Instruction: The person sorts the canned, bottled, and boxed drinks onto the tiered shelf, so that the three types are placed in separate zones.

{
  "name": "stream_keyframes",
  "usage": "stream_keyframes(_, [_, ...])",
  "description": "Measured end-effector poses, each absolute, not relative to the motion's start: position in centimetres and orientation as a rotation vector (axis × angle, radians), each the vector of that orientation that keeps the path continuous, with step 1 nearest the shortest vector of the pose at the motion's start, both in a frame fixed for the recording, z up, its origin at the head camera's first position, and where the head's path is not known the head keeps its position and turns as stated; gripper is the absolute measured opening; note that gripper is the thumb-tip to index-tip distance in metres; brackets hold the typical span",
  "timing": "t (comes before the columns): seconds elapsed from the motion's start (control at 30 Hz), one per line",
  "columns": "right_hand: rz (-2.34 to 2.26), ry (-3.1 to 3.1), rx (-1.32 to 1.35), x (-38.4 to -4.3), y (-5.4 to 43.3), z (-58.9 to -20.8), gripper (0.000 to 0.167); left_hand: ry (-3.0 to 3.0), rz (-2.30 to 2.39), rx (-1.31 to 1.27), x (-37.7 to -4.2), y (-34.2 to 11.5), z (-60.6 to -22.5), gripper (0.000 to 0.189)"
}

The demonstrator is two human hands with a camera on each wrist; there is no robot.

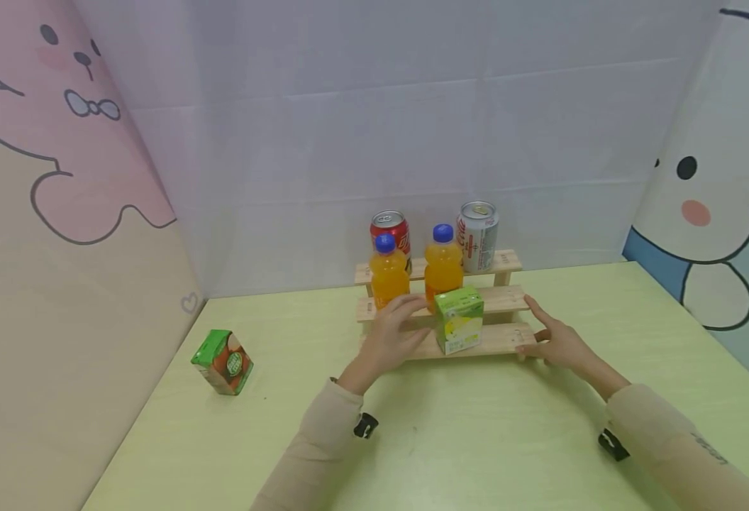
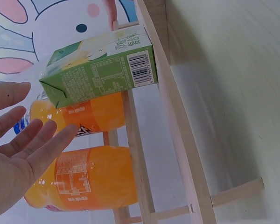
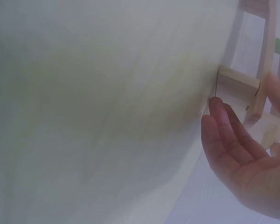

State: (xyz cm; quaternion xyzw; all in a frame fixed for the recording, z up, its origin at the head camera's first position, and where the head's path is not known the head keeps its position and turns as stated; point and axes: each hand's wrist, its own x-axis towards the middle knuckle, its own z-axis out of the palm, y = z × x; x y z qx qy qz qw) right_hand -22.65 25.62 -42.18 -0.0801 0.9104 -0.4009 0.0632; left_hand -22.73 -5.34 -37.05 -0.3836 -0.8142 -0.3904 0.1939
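A three-step wooden rack stands on the table. On its lowest step a green drink carton is upright. My left hand is just left of that carton, fingers spread and holding nothing; in the left wrist view a gap separates the fingers from the carton. My right hand holds the rack's right end, with digits at the middle and lowest steps; curved fingers show beside the rack's leg. Two orange drink bottles with blue caps stand on the middle step, partly hidden by the left hand and the carton.
On the top step stand a red can and a silver-white can. Another carton, green and brown, stands at the table's left. A pale curtain hangs behind the rack. Printed cartoon panels flank the table.
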Motion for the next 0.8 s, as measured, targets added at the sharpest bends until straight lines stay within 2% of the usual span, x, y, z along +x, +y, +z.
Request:
stream_keyframes(0.47, [-1.24,2.727,-0.237,-22.3,25.6,-41.9,0.098,-2.166,-1.034,-1.112,-21.7,-8.0,-37.5,0.034])
stream_keyframes(0.8, [-1.225,2.725,-0.234,-22.4,25.5,-42.0,0.099,-2.237,-1.154,-1.081,-21.0,-10.4,-37.9,0.04])
